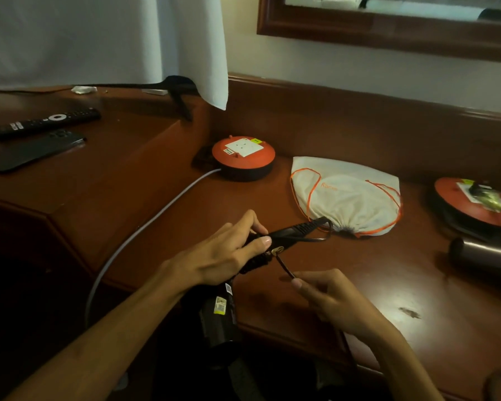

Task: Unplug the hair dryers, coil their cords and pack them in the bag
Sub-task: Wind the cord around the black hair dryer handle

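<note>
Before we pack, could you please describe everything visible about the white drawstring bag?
The white drawstring bag looks like soft cloth, with orange cords looping over it and faint orange lettering. It lies flat on the wooden desk, its mouth gathered shut toward the person. The black hair dryer's handle tip nearly reaches that mouth; whether they touch is unclear.

Second hair dryer [486,254] at 3 o'clock: cut by frame edge. Held black hair dryer [219,319]: nozzle lost in shadow.

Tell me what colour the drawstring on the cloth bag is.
Orange. The drawstring loops over the white bag, clearest in the head view.
</note>
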